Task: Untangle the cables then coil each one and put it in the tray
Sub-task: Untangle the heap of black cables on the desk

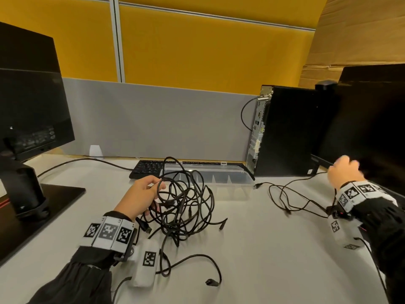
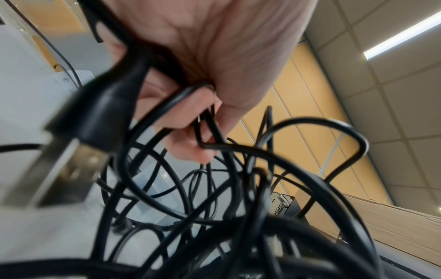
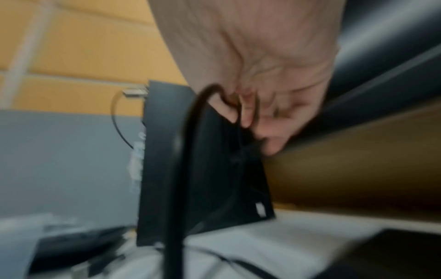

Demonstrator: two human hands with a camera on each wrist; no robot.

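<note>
**At the desk's near edge: drawing one cable clear of the tangle**

Nearest the front edge of the desk (image 1: 252, 249), loose ends and a connector trail from the tangle of black cables (image 1: 186, 207), which sits mid-desk. The left hand (image 1: 140, 194) grips several strands of it, fingers curled round them, lifting the mass slightly. Toward the right edge, the right hand (image 1: 344, 172), raised and motion-blurred, pinches a single thin cable (image 1: 291, 200) whose slack lies in loose curves apart from the tangle. Beyond the tangle, at the back edge, lies the clear tray (image 1: 230, 178), partly on a keyboard (image 1: 146, 167). Judged good practice: anchor the tangle with the left hand, feed the free cable out gently without tightening loops, then coil it before reaching for the tray.
</note>
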